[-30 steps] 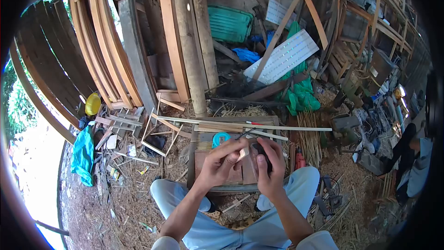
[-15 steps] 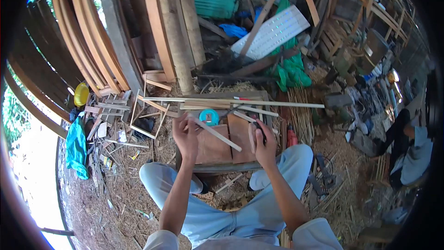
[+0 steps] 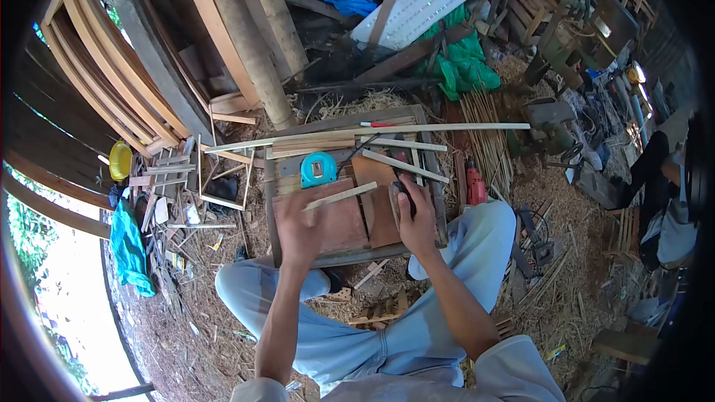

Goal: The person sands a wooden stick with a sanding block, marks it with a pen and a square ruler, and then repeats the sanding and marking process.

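A short, pale wooden strip [image 3: 344, 195] sticks out to the right from my left hand [image 3: 299, 229], whose fingers are closed on its end and somewhat blurred. Over the right part of the low worktable [image 3: 360, 259], my right hand [image 3: 418, 217] grips a small dark tool [image 3: 403, 195]; its exact kind is hidden by the fingers. Beneath the hands lie a reddish-brown board [image 3: 339, 229] and a second brown board [image 3: 378, 179]. A turquoise tape measure [image 3: 319, 170] rests just beyond my left hand. One long wooden strip [image 3: 462, 127] crosses the table's far side, with shorter strips [image 3: 406, 166] near it.
A red power tool [image 3: 476, 184] and a bundle of thin sticks [image 3: 488, 138] are right of the table. Small wooden frames [image 3: 223, 179] stand at left. Another person [image 3: 670, 208] sits at far right. Shavings cover the ground [image 3: 201, 327].
My left hand has moved down and nearer the left board, turning the strip so its free end now points up to the right. The view has shifted slightly; my right hand keeps its hold.
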Demonstrator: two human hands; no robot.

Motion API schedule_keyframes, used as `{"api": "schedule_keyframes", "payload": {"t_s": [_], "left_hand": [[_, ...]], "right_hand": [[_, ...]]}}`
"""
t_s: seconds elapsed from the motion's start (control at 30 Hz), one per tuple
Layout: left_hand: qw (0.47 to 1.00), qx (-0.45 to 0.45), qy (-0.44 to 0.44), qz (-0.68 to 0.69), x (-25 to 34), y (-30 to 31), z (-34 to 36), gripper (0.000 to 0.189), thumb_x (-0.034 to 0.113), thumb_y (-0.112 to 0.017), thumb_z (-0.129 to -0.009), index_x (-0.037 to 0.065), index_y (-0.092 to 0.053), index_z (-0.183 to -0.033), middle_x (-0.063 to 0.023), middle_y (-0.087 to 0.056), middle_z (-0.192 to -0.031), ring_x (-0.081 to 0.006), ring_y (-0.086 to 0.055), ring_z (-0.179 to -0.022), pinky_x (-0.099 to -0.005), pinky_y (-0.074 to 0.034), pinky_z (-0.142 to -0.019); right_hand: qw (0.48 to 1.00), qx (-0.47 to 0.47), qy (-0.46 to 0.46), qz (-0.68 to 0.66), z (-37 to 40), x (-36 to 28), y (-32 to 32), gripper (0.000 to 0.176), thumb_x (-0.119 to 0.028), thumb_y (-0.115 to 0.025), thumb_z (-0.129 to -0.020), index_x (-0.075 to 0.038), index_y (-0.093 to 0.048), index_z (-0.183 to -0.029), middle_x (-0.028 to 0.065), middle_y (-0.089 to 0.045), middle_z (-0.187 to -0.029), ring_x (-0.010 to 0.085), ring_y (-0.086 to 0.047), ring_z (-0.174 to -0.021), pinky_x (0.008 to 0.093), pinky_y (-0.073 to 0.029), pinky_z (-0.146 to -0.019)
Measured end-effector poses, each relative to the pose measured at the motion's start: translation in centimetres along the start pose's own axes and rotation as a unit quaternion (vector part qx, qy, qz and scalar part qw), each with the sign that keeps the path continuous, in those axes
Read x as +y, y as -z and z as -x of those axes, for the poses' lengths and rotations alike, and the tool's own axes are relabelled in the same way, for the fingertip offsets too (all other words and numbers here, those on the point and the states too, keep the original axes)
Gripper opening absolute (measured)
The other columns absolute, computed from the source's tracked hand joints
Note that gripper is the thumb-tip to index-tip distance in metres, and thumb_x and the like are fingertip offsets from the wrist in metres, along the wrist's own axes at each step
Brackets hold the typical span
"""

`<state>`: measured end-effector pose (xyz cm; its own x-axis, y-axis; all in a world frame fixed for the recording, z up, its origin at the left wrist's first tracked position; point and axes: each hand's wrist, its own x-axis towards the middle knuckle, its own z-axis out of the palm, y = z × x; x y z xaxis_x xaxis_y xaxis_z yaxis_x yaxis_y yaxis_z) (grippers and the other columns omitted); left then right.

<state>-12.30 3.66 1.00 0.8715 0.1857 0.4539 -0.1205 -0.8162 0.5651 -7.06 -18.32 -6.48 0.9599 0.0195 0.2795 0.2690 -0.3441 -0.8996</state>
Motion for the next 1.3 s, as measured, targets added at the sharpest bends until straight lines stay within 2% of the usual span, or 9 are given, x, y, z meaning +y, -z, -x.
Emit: {"api": "schedule_keyframes", "payload": {"t_s": [0.07, 0.17, 0.3, 0.4, 0.5, 0.67, 0.87, 1.07, 1.3], "left_hand": [[0.992, -0.08, -0.095, -0.014, 1.0, -2.9, -1.9, 0.033, 0.009, -0.075, -0.082, 0.008, -0.069, -0.114, -0.0101, -0.067, -0.102, -0.0288, -0.06, -0.103, -0.0425, -0.045, -0.093], [0.971, -0.154, -0.184, -0.014, -0.3, -6.2, -3.6, 0.033, 0.013, -0.081, -0.077, 0.013, -0.073, -0.109, -0.0075, -0.067, -0.102, -0.0286, -0.058, -0.109, -0.0437, -0.044, -0.092], [0.968, -0.201, -0.149, 0.003, -1.8, -5.4, -2.4, 0.031, 0.015, -0.081, -0.076, 0.01, -0.074, -0.105, -0.0045, -0.068, -0.101, -0.0275, -0.059, -0.109, -0.0426, -0.043, -0.096], [0.973, -0.169, -0.147, 0.061, -2.0, -3.9, -1.3, 0.028, 0.014, -0.082, -0.074, 0.009, -0.075, -0.1, -0.0041, -0.068, -0.1, -0.0273, -0.061, -0.107, -0.0429, -0.046, -0.092], [0.983, -0.121, -0.131, 0.044, -2.5, -3.6, -0.7, 0.027, 0.012, -0.083, -0.072, 0.008, -0.075, -0.098, -0.0052, -0.069, -0.098, -0.0274, -0.065, -0.101, -0.0426, -0.049, -0.087], [0.964, -0.2, -0.105, 0.137, -3.0, -4.5, 0.0, 0.021, 0.011, -0.08, -0.075, 0.006, -0.074, -0.094, -0.0062, -0.069, -0.094, -0.0292, -0.066, -0.093, -0.0395, -0.053, -0.084], [0.96, -0.199, -0.11, 0.163, -3.0, -4.6, -0.3, 0.014, 0.013, -0.076, -0.08, 0.006, -0.072, -0.091, -0.0075, -0.065, -0.094, -0.0291, -0.065, -0.095, -0.0394, -0.053, -0.084], [0.965, -0.194, -0.098, 0.144, -2.7, -4.3, -0.5, 0.011, 0.013, -0.074, -0.081, 0.005, -0.069, -0.084, -0.0098, -0.057, -0.087, -0.0306, -0.06, -0.088, -0.0421, -0.051, -0.084], [0.954, -0.225, -0.104, 0.166, -3.0, -4.2, -1.0, 0.011, 0.013, -0.075, -0.08, 0.005, -0.07, -0.086, -0.0087, -0.057, -0.086, -0.0299, -0.06, -0.088, -0.0416, -0.049, -0.085]], "right_hand": [[1.0, 0.005, -0.008, -0.002, -0.1, -0.5, -0.1, 0.035, -0.02, -0.053, -0.103, -0.005, -0.059, -0.134, 0.0204, -0.06, -0.124, 0.038, -0.059, -0.115, 0.043, -0.046, -0.099], [0.998, 0.023, -0.031, -0.042, -0.2, -0.6, -0.3, 0.034, -0.019, -0.054, -0.102, -0.005, -0.06, -0.133, 0.0212, -0.061, -0.123, 0.039, -0.059, -0.115, 0.0437, -0.046, -0.099], [0.999, 0.035, -0.022, -0.002, 0.3, -0.7, 0.0, 0.033, -0.019, -0.056, -0.102, -0.004, -0.059, -0.131, 0.0202, -0.061, -0.122, 0.039, -0.06, -0.112, 0.0434, -0.048, -0.096], [1.0, -0.008, -0.011, 0.017, 1.2, -1.7, -0.6, 0.032, -0.017, -0.057, -0.1, -0.004, -0.059, -0.13, 0.017, -0.062, -0.121, 0.0382, -0.064, -0.105, 0.0433, -0.051, -0.089], [0.997, -0.05, -0.055, 0.028, 1.7, -2.9, -1.3, 0.032, -0.018, -0.056, -0.101, 0.0, -0.06, -0.128, 0.0196, -0.062, -0.12, 0.0376, -0.062, -0.111, 0.0421, -0.048, -0.095], [0.998, -0.025, -0.015, 0.049, 1.5, -2.4, -2.4, 0.031, -0.013, -0.057, -0.099, -0.001, -0.062, -0.127, 0.0182, -0.063, -0.119, 0.0375, -0.064, -0.104, 0.0437, -0.051, -0.089], [0.996, -0.058, 0.025, 0.067, -0.5, -2.3, -3.3, 0.029, -0.011, -0.057, -0.099, 0.002, -0.064, -0.124, 0.0193, -0.064, -0.115, 0.037, -0.064, -0.101, 0.0411, -0.051, -0.088], [0.998, -0.038, 0.022, 0.049, 2.6, -1.8, -2.5, 0.031, -0.015, -0.056, -0.102, 0.006, -0.065, -0.122, 0.02, -0.064, -0.111, 0.0331, -0.065, -0.104, 0.0391, -0.051, -0.089], [0.996, -0.074, -0.029, 0.035, 0.1, -3.2, -3.1, 0.037, -0.022, -0.052, -0.103, 0.005, -0.065, -0.125, 0.0195, -0.065, -0.116, 0.0303, -0.063, -0.107, 0.0384, -0.048, -0.096]]}}
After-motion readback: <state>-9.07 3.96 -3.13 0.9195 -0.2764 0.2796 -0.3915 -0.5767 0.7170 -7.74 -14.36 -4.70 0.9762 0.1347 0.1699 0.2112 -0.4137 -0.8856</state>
